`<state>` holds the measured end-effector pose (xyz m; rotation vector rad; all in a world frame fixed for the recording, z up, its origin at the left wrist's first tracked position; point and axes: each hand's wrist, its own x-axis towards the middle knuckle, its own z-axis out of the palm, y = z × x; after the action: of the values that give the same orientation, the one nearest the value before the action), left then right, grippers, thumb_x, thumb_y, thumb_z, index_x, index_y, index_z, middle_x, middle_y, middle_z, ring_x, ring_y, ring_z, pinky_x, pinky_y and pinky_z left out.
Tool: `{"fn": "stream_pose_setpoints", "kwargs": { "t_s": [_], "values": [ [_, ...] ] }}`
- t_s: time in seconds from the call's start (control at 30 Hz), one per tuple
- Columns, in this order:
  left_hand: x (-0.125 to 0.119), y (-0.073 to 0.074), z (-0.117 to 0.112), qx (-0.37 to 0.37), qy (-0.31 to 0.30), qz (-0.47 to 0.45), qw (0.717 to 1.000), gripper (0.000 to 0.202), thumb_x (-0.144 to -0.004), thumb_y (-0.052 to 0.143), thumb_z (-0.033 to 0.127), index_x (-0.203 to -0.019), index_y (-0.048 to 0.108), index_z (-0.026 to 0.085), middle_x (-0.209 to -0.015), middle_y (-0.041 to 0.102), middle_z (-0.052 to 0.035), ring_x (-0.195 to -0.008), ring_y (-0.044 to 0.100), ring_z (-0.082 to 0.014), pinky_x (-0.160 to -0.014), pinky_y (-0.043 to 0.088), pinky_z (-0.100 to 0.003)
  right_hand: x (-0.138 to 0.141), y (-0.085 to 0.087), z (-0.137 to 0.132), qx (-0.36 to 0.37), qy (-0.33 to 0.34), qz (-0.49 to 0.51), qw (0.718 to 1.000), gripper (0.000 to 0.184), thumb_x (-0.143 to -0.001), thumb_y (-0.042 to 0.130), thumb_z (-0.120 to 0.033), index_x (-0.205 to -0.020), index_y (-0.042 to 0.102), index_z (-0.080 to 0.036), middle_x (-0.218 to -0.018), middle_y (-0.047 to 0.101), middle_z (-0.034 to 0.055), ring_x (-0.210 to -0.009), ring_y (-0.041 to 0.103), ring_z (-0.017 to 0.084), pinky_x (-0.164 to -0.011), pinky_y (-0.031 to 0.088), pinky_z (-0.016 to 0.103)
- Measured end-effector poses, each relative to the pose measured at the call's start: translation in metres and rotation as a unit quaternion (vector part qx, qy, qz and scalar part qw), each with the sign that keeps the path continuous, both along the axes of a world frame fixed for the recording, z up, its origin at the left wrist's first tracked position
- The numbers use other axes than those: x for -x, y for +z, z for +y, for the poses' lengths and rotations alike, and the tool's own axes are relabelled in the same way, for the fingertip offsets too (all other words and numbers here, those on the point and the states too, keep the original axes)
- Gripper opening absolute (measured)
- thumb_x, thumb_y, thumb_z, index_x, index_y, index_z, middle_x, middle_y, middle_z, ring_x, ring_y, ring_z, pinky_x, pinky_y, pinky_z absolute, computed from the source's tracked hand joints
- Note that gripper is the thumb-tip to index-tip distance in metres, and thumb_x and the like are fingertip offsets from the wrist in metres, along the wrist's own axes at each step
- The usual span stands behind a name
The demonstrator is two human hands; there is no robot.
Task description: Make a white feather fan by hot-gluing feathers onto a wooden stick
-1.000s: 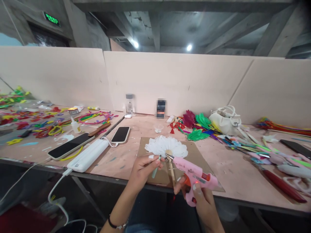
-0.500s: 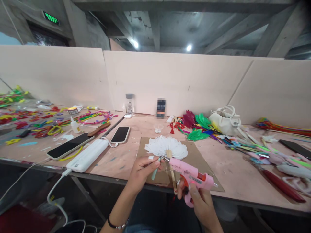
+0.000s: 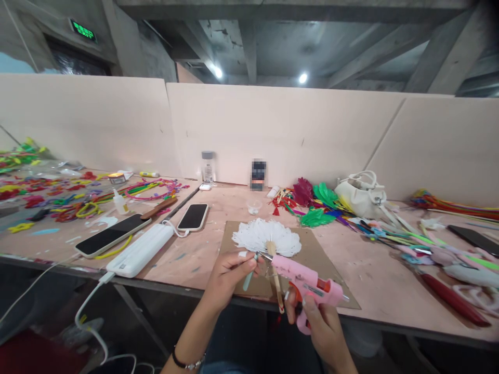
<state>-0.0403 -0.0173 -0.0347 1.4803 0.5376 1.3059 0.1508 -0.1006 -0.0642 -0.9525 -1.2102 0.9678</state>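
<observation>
My right hand (image 3: 312, 311) is wrapped round the handle of a pink hot glue gun (image 3: 298, 274), its metal nozzle pointing left. Between the fingertips of my left hand (image 3: 234, 270) is a small pale green strip (image 3: 248, 280), its upper end close to the nozzle; whether the two touch, I cannot tell. Behind my hands lies a white fan (image 3: 267, 236) with a scalloped edge and a wooden handle (image 3: 277, 285) reaching toward me. Under it is a brown cardboard sheet (image 3: 327, 270). My right hand and the glue gun partly cover the cardboard.
A white power bank (image 3: 140, 249) and two phones, one black-screened (image 3: 193, 216), lie to the left with cables. Coloured feathers (image 3: 317, 208), a white handbag (image 3: 362, 195) and a dark red tool handle (image 3: 454, 298) are on the right. A pale partition (image 3: 280, 130) stands behind.
Almost nothing differs. Both hands, the glue gun and the strip stay in nearly the same place.
</observation>
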Motion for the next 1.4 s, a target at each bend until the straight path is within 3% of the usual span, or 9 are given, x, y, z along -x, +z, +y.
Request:
{"fn": "stream_pose_setpoints", "kwargs": {
  "t_s": [0.47, 1.1, 1.27, 1.4],
  "values": [
    [0.0, 0.003, -0.003, 0.024, 0.001, -0.004, 1.0, 0.025, -0.086, 0.077, 0.04, -0.082, 0.082, 0.015, -0.076, 0.073, -0.006, -0.067, 0.063, -0.0146, -0.066, 0.051, -0.024, -0.004, -0.007, 0.002, -0.003, 0.02, -0.019, 1.0, 0.061, -0.096, 0.05, -0.07, -0.064, 0.06, -0.018, -0.057, 0.053, 0.001, -0.054, 0.045, 0.014, -0.061, 0.033, 0.03],
    [0.0, 0.003, -0.003, 0.019, 0.014, 0.008, 1.0, 0.028, -0.086, 0.076, 0.042, -0.078, 0.081, 0.016, -0.073, 0.07, -0.0049, -0.066, 0.06, -0.0139, -0.065, 0.048, -0.024, -0.002, 0.0, 0.001, 0.002, 0.008, -0.033, 0.999, 0.064, -0.094, 0.051, -0.073, -0.06, 0.054, -0.019, -0.056, 0.049, 0.0004, -0.055, 0.045, 0.013, -0.059, 0.032, 0.029],
    [0.0, 0.003, -0.003, 0.013, 0.029, 0.004, 0.999, 0.027, -0.086, 0.076, 0.041, -0.077, 0.081, 0.017, -0.071, 0.068, -0.0039, -0.066, 0.059, -0.0131, -0.064, 0.045, -0.023, 0.003, 0.006, -0.001, 0.012, -0.027, -0.03, 0.999, 0.063, -0.09, 0.055, -0.076, -0.065, 0.058, -0.018, -0.054, 0.049, -0.0005, -0.053, 0.044, 0.013, -0.057, 0.032, 0.028],
    [0.001, 0.001, -0.003, 0.005, 0.033, 0.007, 0.999, 0.025, -0.087, 0.075, 0.04, -0.077, 0.081, 0.017, -0.067, 0.065, -0.0022, -0.063, 0.057, -0.0125, -0.061, 0.042, -0.023, 0.003, 0.002, -0.001, 0.007, -0.03, 0.0, 1.0, 0.057, -0.09, 0.058, -0.073, -0.076, 0.063, -0.018, -0.053, 0.05, -0.0016, -0.051, 0.043, 0.012, -0.054, 0.031, 0.026]
  ]
}}
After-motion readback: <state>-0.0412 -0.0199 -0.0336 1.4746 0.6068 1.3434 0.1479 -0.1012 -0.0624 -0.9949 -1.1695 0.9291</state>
